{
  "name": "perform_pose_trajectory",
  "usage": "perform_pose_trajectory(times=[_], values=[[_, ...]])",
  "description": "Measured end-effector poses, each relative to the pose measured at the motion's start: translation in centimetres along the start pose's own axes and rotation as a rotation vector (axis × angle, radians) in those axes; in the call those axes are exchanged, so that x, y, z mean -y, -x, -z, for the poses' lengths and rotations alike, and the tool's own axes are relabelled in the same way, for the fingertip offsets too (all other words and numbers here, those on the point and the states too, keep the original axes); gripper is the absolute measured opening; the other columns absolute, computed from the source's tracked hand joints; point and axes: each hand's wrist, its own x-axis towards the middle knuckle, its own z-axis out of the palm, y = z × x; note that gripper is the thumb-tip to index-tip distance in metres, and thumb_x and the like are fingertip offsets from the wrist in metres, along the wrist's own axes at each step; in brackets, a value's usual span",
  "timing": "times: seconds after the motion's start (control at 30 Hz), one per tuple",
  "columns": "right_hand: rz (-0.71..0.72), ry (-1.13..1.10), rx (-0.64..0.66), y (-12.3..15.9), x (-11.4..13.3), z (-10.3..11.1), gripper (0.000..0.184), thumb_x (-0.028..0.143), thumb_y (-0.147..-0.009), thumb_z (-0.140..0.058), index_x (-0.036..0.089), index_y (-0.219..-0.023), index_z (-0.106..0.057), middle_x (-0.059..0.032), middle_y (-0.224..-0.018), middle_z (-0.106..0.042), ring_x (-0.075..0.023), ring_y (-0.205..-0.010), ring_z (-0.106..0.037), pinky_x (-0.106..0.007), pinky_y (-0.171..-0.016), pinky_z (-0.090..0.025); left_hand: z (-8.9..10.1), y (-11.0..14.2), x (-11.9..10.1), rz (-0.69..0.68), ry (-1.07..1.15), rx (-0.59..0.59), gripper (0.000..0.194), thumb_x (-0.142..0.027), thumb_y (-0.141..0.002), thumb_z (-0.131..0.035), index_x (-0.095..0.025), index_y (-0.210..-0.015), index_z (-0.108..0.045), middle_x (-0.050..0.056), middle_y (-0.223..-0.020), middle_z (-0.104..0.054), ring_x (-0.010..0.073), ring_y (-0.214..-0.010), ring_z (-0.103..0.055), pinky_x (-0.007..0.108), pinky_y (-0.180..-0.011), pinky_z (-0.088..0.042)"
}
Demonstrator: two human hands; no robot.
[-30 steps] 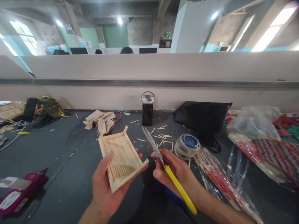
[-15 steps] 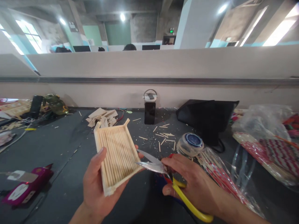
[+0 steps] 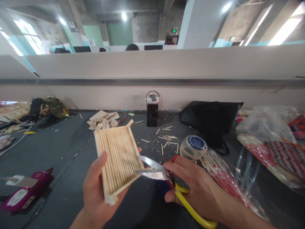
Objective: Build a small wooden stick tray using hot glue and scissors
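Observation:
My left hand (image 3: 96, 190) is wrapped round a small panel of wooden sticks (image 3: 119, 156), thumb on its left edge and fingers behind it. The panel has a raised stick border, with short ends jutting out at its top corners. In my right hand (image 3: 193, 184) is a pair of scissors (image 3: 154, 173) with yellow and red handles. Its blades are parted and point left, at the panel's right edge near the lower right corner. A thin stick end shows between the blades there. Whether the blades touch it I cannot tell.
Cut stick pieces (image 3: 168, 137) litter the dark table. Behind them a phone (image 3: 152, 115) leans on a white-lidded container. To the right are a clear jar (image 3: 193, 148), bagged sticks (image 3: 228, 178) and a black bag (image 3: 209, 119). A purple power strip (image 3: 27, 192) lies left, crumpled paper (image 3: 103, 119) behind the panel.
The scissor blades have turned a little and lie more level, with both blades now plainly seen apart at the panel's right edge. The panel has shifted slightly left and tilted.

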Motion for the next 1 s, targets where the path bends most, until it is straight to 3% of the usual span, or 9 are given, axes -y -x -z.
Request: perform_pose_trajectory(times=[0.17,0.4,0.63,1.0], values=[[-0.012,0.013,0.014,-0.23,0.15,0.10,0.049,0.040,-0.068,-0.083,0.020,-0.107,-0.061,-0.0057,-0.091,-0.060,-0.0225,-0.077,-0.059,-0.037,-0.068,-0.050,-0.15,-0.14,0.12,-0.001,0.013,-0.043,0.063,-0.050,-0.081,-0.056,-0.022,-0.136,-0.046,0.020,-0.112,-0.070,0.0348,-0.098,-0.069,0.045,-0.079,-0.058],[-0.036,0.037,0.046,0.27,0.08,0.07,0.040,0.041,-0.072,-0.078,0.020,-0.102,-0.062,-0.0065,-0.091,-0.059,-0.0227,-0.076,-0.059,-0.037,-0.068,-0.050,-0.10,0.18,0.25,0.018,0.044,0.028,0.052,-0.048,-0.084,-0.052,-0.022,-0.129,-0.054,0.018,-0.110,-0.071,0.0350,-0.097,-0.069,0.048,-0.081,-0.057],[-0.031,0.059,0.058,0.41,-0.07,-0.11,0.032,0.042,-0.078,-0.073,0.020,-0.100,-0.062,-0.0049,-0.085,-0.057,-0.0210,-0.071,-0.058,-0.035,-0.064,-0.049,-0.34,0.51,0.16,0.032,0.030,0.009,0.052,-0.047,-0.085,-0.050,-0.018,-0.128,-0.054,0.022,-0.111,-0.070,0.0363,-0.095,-0.069,0.048,-0.082,-0.057],[0.100,0.184,-0.036,0.64,-0.47,-0.55,0.024,0.033,-0.085,-0.066,0.019,-0.104,-0.060,-0.0044,-0.079,-0.062,-0.0189,-0.064,-0.061,-0.030,-0.058,-0.048,-0.17,0.44,0.02,0.042,0.002,-0.019,0.057,-0.052,-0.083,-0.051,-0.020,-0.130,-0.052,0.020,-0.111,-0.070,0.0354,-0.098,-0.069,0.047,-0.086,-0.056]])
